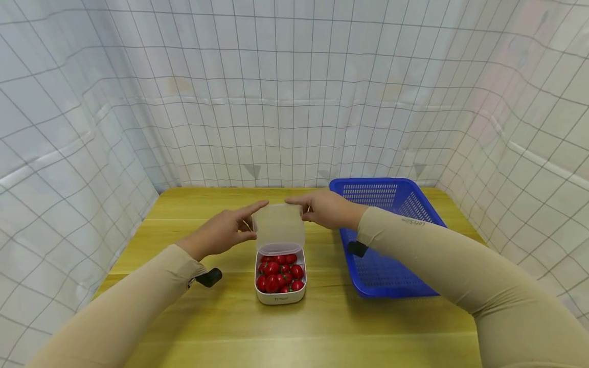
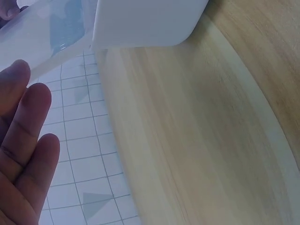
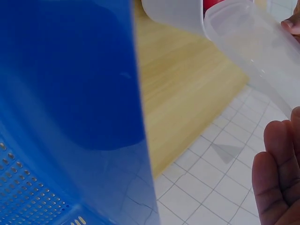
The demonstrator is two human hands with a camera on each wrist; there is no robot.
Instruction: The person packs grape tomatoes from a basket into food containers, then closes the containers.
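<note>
A white plastic food container [image 1: 280, 299] full of small red tomatoes [image 1: 272, 282] stands on the table. Its translucent lid [image 1: 278, 227] is tilted up at the container's far side, leaving the tomatoes in view. My left hand [image 1: 222, 231] holds the lid by its left edge, index finger stretched toward the far corner and thumb lower down. On the other side, my right hand [image 1: 330, 208] holds the far right corner between index finger and thumb. The left wrist view shows fingertips [image 2: 37, 96] at the lid's rim. Part of each grip is hidden.
A blue plastic basket [image 1: 354, 276] with perforated walls stands to the right, partly beneath my right forearm. The wooden table [image 1: 294, 327] is bounded at the back and sides by a white gridded curtain [image 1: 294, 128].
</note>
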